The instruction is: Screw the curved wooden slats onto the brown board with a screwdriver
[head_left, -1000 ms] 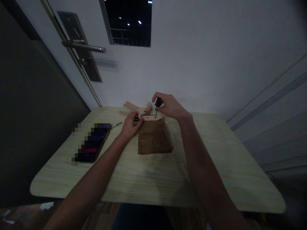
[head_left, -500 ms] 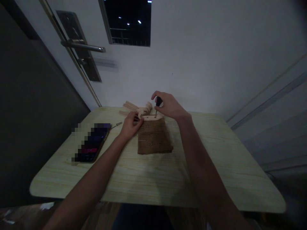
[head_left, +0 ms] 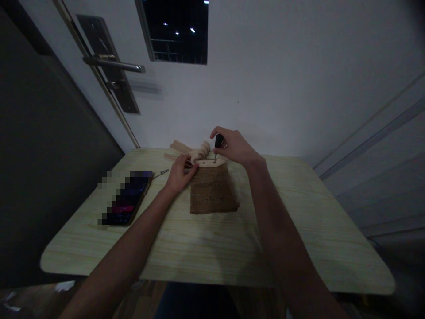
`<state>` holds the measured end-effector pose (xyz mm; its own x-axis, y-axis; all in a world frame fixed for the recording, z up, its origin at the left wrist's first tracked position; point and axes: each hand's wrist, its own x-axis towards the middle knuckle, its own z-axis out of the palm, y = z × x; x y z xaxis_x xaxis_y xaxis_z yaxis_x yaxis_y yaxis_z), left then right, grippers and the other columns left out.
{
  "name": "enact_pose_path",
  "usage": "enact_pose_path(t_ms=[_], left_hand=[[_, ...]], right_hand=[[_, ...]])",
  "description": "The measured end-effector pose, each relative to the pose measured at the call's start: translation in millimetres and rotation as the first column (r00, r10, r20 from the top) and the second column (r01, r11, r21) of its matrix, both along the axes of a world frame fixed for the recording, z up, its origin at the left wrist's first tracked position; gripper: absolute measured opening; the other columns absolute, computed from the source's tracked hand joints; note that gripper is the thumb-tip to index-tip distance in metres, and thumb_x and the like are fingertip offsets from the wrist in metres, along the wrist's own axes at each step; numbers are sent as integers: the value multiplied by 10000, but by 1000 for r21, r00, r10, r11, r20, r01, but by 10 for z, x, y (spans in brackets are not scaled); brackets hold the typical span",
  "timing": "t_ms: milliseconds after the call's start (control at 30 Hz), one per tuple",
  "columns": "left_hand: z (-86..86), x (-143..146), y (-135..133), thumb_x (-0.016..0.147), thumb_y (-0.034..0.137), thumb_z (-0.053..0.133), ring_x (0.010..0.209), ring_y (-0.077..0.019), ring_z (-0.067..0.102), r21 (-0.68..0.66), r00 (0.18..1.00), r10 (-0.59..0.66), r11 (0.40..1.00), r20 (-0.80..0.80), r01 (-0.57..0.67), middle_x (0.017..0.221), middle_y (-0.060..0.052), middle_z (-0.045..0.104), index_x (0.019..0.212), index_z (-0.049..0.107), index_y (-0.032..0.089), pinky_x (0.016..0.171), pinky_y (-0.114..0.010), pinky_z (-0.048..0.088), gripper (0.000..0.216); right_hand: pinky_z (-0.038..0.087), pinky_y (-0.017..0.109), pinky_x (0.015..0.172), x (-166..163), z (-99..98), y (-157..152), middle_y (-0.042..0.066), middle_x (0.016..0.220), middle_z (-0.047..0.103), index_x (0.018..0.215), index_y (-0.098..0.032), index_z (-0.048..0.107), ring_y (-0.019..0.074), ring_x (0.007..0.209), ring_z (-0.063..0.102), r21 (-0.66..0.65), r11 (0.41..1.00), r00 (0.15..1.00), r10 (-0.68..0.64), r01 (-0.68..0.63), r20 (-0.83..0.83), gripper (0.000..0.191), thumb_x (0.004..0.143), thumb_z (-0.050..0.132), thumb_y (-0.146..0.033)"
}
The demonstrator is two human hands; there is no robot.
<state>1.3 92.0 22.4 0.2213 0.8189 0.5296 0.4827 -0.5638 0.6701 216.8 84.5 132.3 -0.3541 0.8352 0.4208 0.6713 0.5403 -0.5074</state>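
My right hand (head_left: 234, 147) is closed around a small black-handled screwdriver (head_left: 218, 141), held upright with its tip down on a pale wooden strip (head_left: 210, 163). That strip lies along the far edge of a brown perforated board (head_left: 213, 189) on the table. My left hand (head_left: 179, 173) pinches the strip's left end, next to a cluster of light wooden pieces (head_left: 198, 153).
A phone (head_left: 126, 197) lies on the left of the light wood table (head_left: 206, 248), with a loose screw (head_left: 161, 173) beside it. More wooden slats (head_left: 178, 146) rest at the far edge against a white wall. A door with a metal handle (head_left: 114, 65) stands at left.
Little differs: my right hand has shifted slightly on the screwdriver handle while the tip stays on the strip. My left hand holds the same spot.
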Motion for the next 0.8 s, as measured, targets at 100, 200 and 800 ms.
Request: enact_pose_path(t_ms=[100,200,800], left_hand=[[2,1,-1,883,466,571,801,-183,644,9,1000,2,1000,-11,-2,933,-59,608,955,562,182,747,-354,594,293],[-3,0,6,883,465,573,795,-180,641,20,1000,12,1000,-16,-11,921,-54,609,943,557,185,747,-345,589,287],[-11,-3,10,886,467,563,809,-186,645,11,1000,4,1000,-13,-4,941,-66,604,973,562,169,753,-355,587,310]], right_hand=[[411,292,700,-17,-31,26,21,831,620,935,-185,584,149,736,537,18,1000,1000,-12,12,3,232,724,658,-124],[416,298,714,-28,-43,38,40,876,614,970,-176,582,162,777,541,57,998,1000,3,-4,3,260,724,647,-127],[389,265,676,-27,-25,13,-14,763,591,1124,-196,575,143,701,530,49,999,998,-15,12,63,412,730,637,-91]])
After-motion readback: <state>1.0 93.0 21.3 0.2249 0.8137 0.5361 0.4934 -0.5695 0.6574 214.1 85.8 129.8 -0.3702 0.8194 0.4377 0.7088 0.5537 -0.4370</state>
